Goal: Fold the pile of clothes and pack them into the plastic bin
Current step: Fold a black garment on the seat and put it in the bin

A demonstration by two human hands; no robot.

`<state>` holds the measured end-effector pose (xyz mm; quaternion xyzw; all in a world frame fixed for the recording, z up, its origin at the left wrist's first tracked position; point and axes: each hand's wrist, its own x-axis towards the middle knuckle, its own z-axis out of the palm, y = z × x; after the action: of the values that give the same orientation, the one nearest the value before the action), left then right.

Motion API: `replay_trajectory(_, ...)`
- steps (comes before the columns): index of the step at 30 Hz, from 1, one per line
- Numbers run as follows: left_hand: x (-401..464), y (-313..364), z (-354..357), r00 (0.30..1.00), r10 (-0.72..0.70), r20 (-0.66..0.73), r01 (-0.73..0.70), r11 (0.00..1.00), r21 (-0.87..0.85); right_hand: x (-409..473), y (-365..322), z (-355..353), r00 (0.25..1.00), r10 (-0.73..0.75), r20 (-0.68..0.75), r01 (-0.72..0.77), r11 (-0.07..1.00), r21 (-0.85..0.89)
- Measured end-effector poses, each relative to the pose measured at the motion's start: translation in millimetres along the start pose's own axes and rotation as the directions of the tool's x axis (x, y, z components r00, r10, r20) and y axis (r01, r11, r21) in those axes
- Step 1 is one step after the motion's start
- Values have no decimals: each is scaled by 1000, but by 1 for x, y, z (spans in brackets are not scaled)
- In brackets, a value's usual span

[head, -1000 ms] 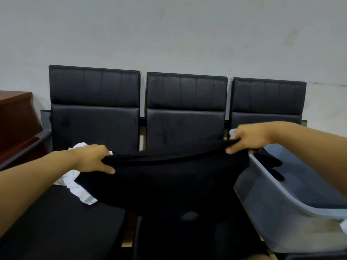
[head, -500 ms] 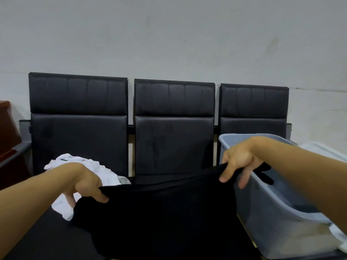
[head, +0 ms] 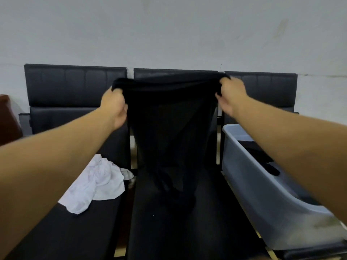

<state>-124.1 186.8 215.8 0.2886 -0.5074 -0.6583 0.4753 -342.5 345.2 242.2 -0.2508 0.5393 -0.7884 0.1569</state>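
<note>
Grip: left hand (head: 115, 106) and right hand (head: 230, 94) each pinch a top corner of the black garment (head: 169, 128).
Garment: hangs straight down, long axis vertical, probably touching the middle seat (head: 169, 222).
Bin: plastic bin (head: 262, 194) lies nearer the right hand.

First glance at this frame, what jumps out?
The black garment, held up in mid-frame by its top edge, the left hand and right hand gripping its corners so it hangs over the middle seat. Next, the crumpled white garment on the left seat, and the grey plastic bin on the right seat with dark clothing already inside.
</note>
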Motion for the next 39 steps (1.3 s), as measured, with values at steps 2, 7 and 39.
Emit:
replay_trajectory(2,4,23,14,995,101,9,-101,994,-30,9,-23,8,997,-75,-23,76,996,44)
replay_trajectory(7,9,59,12,950,306,55,-308,951,19,20,-58,3,986,-160,-43,163,982,91)
replay_trajectory(39,22,-173,-134,768,-485,418,-273,343,899,-34,169,-129,826,536,176,-48,377,-925)
